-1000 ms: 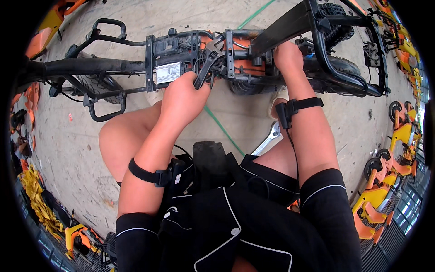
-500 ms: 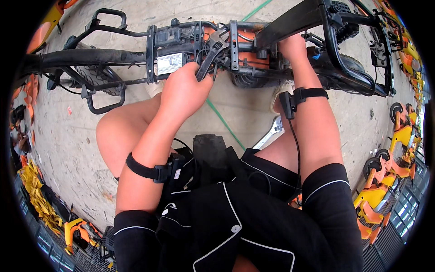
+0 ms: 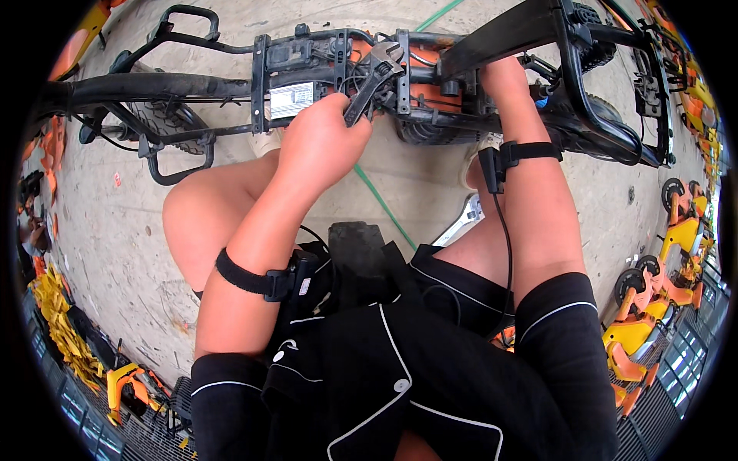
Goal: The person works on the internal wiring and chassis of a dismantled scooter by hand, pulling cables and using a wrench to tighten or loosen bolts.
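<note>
My left hand [image 3: 327, 142] is closed around the dark handle of an adjustable wrench [image 3: 374, 81]. The wrench's grey jaw end points up and to the right, over the cables in the middle of a black vehicle frame [image 3: 257, 92]. Whether the jaws grip a part, I cannot tell. On the right, my right hand [image 3: 505, 81] reaches in beside the frame, below a thick black tube [image 3: 500, 38]. Its fingers are hidden behind that tube and the nearby parts. Orange panels [image 3: 434, 96] and a white label [image 3: 292, 100] show within the frame.
A second, silver adjustable wrench [image 3: 459, 223] lies on the concrete floor by my right thigh. A green line [image 3: 384, 203] runs across the floor under the frame. Orange and yellow scooters [image 3: 653, 307] stand along the right, and yellow parts [image 3: 65, 323] are piled at left.
The wrench in my left hand has shifted slightly up and right, and its head sits higher. The frame has moved slightly to the right. My right hand stays by the tube.
</note>
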